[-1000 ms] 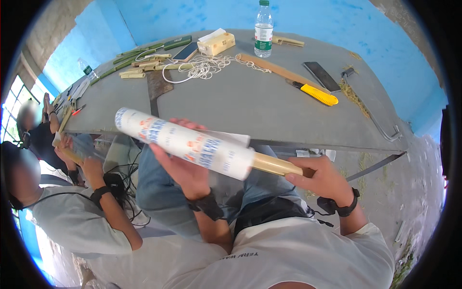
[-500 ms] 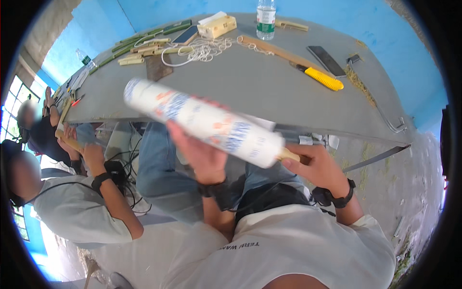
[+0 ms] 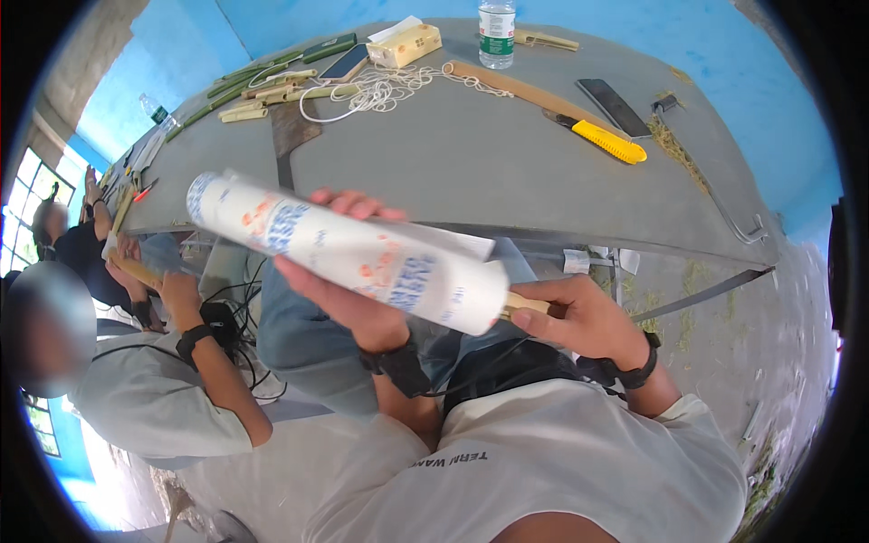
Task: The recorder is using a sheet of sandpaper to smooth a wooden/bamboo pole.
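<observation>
A white paper roll [image 3: 358,252] with blue and orange print slants across my lap, its left end higher and slightly blurred. A loose paper edge shows along its upper side. My left hand [image 3: 348,294] wraps round the roll from below, with fingertips showing over the far side. At the roll's lower right end, my right hand [image 3: 579,312] grips a short pale stick, apparently bamboo or wood [image 3: 525,306], between thumb and fingers. That stick meets the roll's end; how far it runs inside is hidden.
On the grey table lie a yellow utility knife [image 3: 608,142], a long wooden strip [image 3: 529,93], a phone [image 3: 614,107], tangled white string [image 3: 385,95], bamboo pieces [image 3: 272,90], a flat dark blade [image 3: 291,136], a tissue pack [image 3: 405,45] and a water bottle [image 3: 497,36]. A co-worker [image 3: 172,380] sits at left.
The roll has shifted left and a little down, with my left hand still round it. My right hand has moved slightly left and keeps its grip on the stick.
</observation>
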The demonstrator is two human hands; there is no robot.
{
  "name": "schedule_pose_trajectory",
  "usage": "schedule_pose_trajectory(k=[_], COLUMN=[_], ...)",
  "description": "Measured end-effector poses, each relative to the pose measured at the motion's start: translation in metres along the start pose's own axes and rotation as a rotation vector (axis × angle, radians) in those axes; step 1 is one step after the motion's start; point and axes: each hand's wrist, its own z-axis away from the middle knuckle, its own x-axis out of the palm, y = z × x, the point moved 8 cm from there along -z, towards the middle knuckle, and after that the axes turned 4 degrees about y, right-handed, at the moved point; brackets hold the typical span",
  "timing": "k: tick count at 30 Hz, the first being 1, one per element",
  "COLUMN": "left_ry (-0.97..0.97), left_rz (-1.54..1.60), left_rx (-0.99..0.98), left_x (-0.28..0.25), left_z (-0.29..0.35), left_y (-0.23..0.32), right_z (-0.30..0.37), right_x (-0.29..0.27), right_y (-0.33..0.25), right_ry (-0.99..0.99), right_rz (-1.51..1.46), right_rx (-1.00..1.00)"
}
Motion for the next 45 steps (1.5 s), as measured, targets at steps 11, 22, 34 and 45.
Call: schedule_pose_trajectory(k=[11,22,34,45], left_ry=[0.203,0.234,0.197,0.236], left_rz=[-0.146,-0.082,-0.011,-0.013], left_rx=[-0.002,0.045,0.117,0.141], left_x=[-0.018,-0.012,-0.024,-0.032], left_z=[-0.001,0.003,-0.006,-0.001], left_y=[-0.036,-0.03,0.008,0.009], right_z=[-0.001,-0.001,-0.004,-0.006], right_x=[-0.013,-0.009,-0.013,-0.018], right_y=[-0.004,0.0,-0.003,-0.001], right_ry=[0.063,-0.065,-0.113,-0.112], right_rz=[0.076,0.036,0.063,0.058], right_rx=[-0.053,0.048,-0.068,-0.009])
